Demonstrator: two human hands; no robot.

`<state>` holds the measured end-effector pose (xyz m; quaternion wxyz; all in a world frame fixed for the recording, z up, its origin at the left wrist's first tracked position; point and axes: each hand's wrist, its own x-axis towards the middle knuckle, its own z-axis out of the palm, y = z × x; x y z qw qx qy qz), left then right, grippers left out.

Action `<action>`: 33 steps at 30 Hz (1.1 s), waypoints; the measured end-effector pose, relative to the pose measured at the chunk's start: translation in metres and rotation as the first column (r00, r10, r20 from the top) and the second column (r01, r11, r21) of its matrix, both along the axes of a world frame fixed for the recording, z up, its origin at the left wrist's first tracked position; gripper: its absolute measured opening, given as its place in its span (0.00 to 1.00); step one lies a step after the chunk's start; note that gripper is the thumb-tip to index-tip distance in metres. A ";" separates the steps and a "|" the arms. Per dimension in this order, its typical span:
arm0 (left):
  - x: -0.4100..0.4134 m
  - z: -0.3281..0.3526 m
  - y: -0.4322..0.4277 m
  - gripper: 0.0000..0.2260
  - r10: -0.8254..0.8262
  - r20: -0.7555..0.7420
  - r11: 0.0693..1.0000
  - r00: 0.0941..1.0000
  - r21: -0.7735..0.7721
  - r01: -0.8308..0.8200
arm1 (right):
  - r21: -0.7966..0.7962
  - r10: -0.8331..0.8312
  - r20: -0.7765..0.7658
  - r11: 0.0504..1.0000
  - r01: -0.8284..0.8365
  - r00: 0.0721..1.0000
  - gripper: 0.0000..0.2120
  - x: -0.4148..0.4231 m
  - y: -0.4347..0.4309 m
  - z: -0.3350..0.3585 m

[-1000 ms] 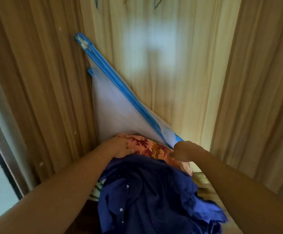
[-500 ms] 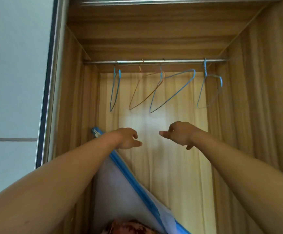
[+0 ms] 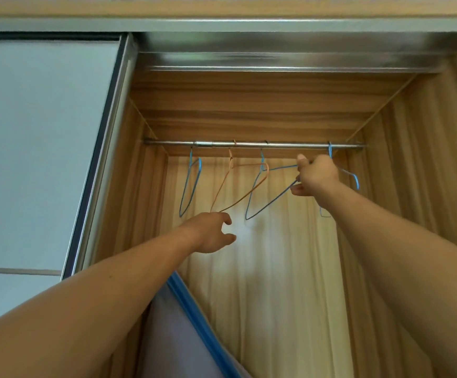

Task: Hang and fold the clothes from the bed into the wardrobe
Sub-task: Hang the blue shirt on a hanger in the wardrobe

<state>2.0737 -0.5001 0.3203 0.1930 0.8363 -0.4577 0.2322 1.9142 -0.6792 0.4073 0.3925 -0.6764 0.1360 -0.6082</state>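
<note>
Gripping a blue hanger (image 3: 272, 200) on the rail (image 3: 249, 144), right hand (image 3: 317, 175) curled — left hand (image 3: 212, 233) loosely open beneath the orange hanger (image 3: 249, 165).

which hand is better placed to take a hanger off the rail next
Right. The right hand grips a blue hanger just under the rail; the left hand is open, lower, holding nothing.

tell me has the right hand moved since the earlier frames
Yes. The right hand has risen from well below the metal rail to just under it, where it now grips a blue wire hanger.
</note>
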 end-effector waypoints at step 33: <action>0.023 -0.006 0.013 0.24 0.020 0.000 0.998 1.000 -0.058 -0.020 | -0.196 0.073 -0.166 0.975 -0.105 0.983 0.20 0.050 0.013 0.052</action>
